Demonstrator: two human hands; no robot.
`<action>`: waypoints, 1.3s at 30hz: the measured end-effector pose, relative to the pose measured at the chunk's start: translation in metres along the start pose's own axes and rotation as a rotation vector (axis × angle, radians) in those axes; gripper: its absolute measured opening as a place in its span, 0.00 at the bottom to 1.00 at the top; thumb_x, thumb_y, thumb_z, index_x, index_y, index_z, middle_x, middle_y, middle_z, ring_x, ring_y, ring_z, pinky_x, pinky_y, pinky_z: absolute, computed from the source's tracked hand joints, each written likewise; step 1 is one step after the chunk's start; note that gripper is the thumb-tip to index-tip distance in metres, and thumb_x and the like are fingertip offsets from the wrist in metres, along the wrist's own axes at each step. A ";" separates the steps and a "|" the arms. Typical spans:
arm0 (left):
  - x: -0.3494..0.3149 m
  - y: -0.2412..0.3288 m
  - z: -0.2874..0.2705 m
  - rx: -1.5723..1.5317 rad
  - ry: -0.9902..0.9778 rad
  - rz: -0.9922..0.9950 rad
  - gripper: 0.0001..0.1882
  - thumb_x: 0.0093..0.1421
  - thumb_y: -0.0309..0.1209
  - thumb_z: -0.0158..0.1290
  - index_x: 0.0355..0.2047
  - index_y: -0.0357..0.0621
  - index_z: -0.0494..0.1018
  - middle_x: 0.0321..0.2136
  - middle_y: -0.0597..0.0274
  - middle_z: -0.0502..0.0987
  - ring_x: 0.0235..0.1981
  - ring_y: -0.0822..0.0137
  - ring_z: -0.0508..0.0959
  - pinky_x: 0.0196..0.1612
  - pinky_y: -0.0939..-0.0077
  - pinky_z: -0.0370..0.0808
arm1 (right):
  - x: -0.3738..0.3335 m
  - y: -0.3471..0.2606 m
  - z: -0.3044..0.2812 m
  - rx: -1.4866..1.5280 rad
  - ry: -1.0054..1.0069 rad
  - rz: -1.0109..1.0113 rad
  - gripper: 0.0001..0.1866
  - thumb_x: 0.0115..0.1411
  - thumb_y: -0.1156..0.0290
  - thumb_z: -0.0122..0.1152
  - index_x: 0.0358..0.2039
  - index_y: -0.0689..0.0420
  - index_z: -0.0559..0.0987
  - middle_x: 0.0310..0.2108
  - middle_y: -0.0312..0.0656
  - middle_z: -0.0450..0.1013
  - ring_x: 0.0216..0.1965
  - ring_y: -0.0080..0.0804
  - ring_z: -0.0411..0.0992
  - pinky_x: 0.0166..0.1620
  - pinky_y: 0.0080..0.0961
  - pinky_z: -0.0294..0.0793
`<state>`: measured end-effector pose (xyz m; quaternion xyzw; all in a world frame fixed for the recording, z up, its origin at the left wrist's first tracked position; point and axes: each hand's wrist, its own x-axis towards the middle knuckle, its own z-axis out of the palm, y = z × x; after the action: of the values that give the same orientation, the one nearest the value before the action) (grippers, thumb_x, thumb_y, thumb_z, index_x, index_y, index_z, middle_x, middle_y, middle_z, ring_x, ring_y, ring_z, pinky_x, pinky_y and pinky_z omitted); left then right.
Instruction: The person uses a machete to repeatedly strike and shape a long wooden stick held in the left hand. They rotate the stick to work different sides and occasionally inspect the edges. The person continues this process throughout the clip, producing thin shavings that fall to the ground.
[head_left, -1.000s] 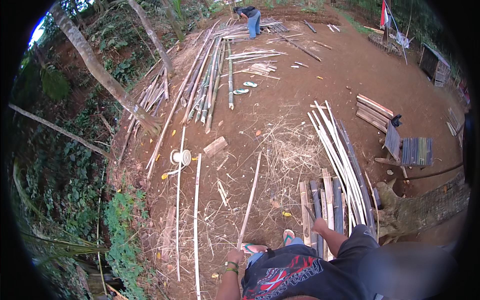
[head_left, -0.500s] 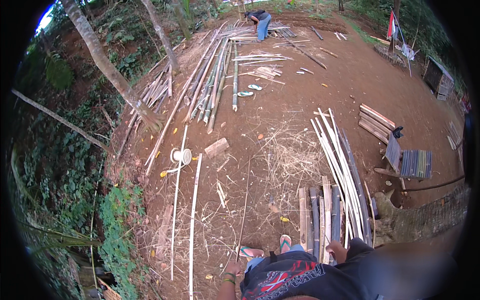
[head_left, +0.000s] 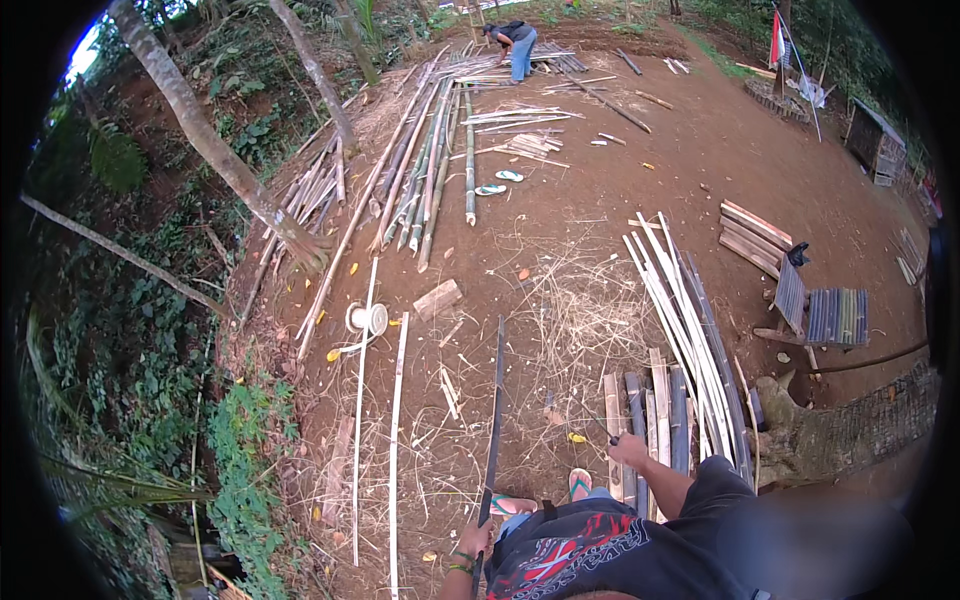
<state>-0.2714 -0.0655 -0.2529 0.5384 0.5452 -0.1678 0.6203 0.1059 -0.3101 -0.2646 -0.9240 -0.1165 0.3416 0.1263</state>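
My left hand point(head_left: 473, 540) is closed around a long dark bamboo strip point(head_left: 495, 400), low at my left side. The strip runs away from me over the ground, and its near end passes back beside my shirt. In front of my body on the right, my right hand point(head_left: 628, 450) grips a slim knife point(head_left: 608, 431); its thin blade points forward and left, apart from the strip. Two long pale strips point(head_left: 398, 430) lie left of the dark one. Split bamboo pieces point(head_left: 637, 405) lie below my right hand, with long pale strips point(head_left: 680, 325) beside them.
Fibre shavings point(head_left: 585, 310) litter the brown soil. A spool point(head_left: 367, 319) and a wood block point(head_left: 438, 299) lie ahead on the left. Bamboo poles point(head_left: 430, 170) stretch toward a bending person point(head_left: 518, 50). At right are a slatted bamboo seat point(head_left: 838, 316) and a log point(head_left: 860, 425). Greenery borders the left.
My right hand has come forward and left from beside my waist, bringing the knife into view. The strip in my left hand has turned, showing its broad dark face.
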 end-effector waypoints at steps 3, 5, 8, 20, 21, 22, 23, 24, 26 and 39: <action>-0.027 0.006 0.001 0.011 0.034 0.064 0.14 0.66 0.38 0.50 0.33 0.38 0.73 0.16 0.68 0.67 0.12 0.74 0.66 0.13 0.77 0.61 | 0.007 -0.001 0.016 0.078 -0.046 -0.073 0.22 0.51 0.54 0.61 0.37 0.60 0.82 0.36 0.58 0.78 0.41 0.54 0.78 0.46 0.43 0.77; -0.031 -0.008 -0.007 0.003 0.081 0.109 0.17 0.65 0.41 0.51 0.30 0.38 0.73 0.15 0.66 0.69 0.12 0.72 0.68 0.15 0.75 0.64 | -0.021 -0.027 0.014 0.182 -0.036 -0.123 0.20 0.52 0.55 0.60 0.36 0.59 0.82 0.35 0.58 0.78 0.39 0.55 0.78 0.44 0.44 0.76; -0.032 -0.010 -0.013 0.021 0.115 0.130 0.22 0.62 0.47 0.51 0.25 0.37 0.74 0.14 0.64 0.72 0.15 0.70 0.73 0.20 0.71 0.69 | -0.030 -0.032 0.016 0.198 0.179 -0.286 0.16 0.51 0.58 0.60 0.31 0.60 0.79 0.28 0.58 0.77 0.33 0.59 0.76 0.40 0.47 0.75; -0.083 0.130 -0.005 -0.199 -0.133 0.365 0.10 0.69 0.36 0.49 0.31 0.45 0.67 0.17 0.77 0.62 0.14 0.84 0.60 0.15 0.85 0.56 | -0.101 -0.179 -0.065 -0.074 -0.018 -0.893 0.15 0.52 0.58 0.59 0.31 0.58 0.76 0.21 0.56 0.74 0.28 0.58 0.75 0.35 0.52 0.75; -0.089 0.138 -0.005 -0.208 -0.152 0.368 0.10 0.69 0.35 0.49 0.32 0.46 0.67 0.17 0.77 0.62 0.14 0.84 0.60 0.15 0.85 0.56 | -0.110 -0.186 -0.066 -0.109 -0.048 -0.964 0.15 0.52 0.58 0.59 0.32 0.58 0.76 0.21 0.56 0.74 0.28 0.58 0.75 0.35 0.52 0.75; -0.095 0.144 -0.006 -0.220 -0.169 0.370 0.10 0.69 0.35 0.49 0.32 0.46 0.67 0.17 0.77 0.61 0.14 0.84 0.60 0.15 0.85 0.56 | -0.120 -0.192 -0.069 -0.152 -0.062 -0.989 0.16 0.52 0.57 0.60 0.33 0.57 0.75 0.21 0.55 0.74 0.27 0.59 0.75 0.34 0.52 0.75; -0.100 0.148 -0.007 -0.232 -0.187 0.372 0.10 0.69 0.35 0.49 0.32 0.46 0.67 0.17 0.77 0.61 0.14 0.84 0.59 0.15 0.85 0.56 | -0.127 -0.195 -0.070 -0.164 -0.069 -1.003 0.16 0.52 0.57 0.60 0.32 0.58 0.75 0.21 0.55 0.75 0.27 0.59 0.75 0.34 0.52 0.75; -0.103 0.152 -0.008 -0.245 -0.199 0.372 0.10 0.69 0.35 0.48 0.32 0.46 0.67 0.17 0.77 0.61 0.14 0.84 0.59 0.15 0.85 0.56 | -0.132 -0.198 -0.071 -0.176 -0.075 -1.020 0.16 0.52 0.57 0.60 0.32 0.58 0.75 0.21 0.55 0.75 0.27 0.59 0.75 0.34 0.52 0.75; -0.110 0.157 -0.008 -0.270 -0.224 0.372 0.10 0.70 0.36 0.48 0.33 0.45 0.68 0.17 0.78 0.61 0.14 0.85 0.58 0.15 0.86 0.55 | -0.136 -0.201 -0.072 -0.193 -0.071 -1.029 0.16 0.52 0.58 0.60 0.32 0.58 0.75 0.21 0.55 0.75 0.27 0.59 0.76 0.34 0.51 0.75; -0.133 0.154 0.011 0.300 0.374 0.735 0.15 0.65 0.37 0.51 0.32 0.36 0.74 0.18 0.50 0.73 0.20 0.58 0.73 0.25 0.62 0.69 | -0.105 -0.215 -0.105 -0.021 0.064 -0.943 0.13 0.50 0.61 0.59 0.24 0.59 0.75 0.17 0.53 0.73 0.23 0.56 0.75 0.30 0.50 0.74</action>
<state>-0.1899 -0.0690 -0.0659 0.8019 0.3898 0.0873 0.4442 0.0703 -0.1557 -0.0568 -0.7815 -0.5230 0.2170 0.2621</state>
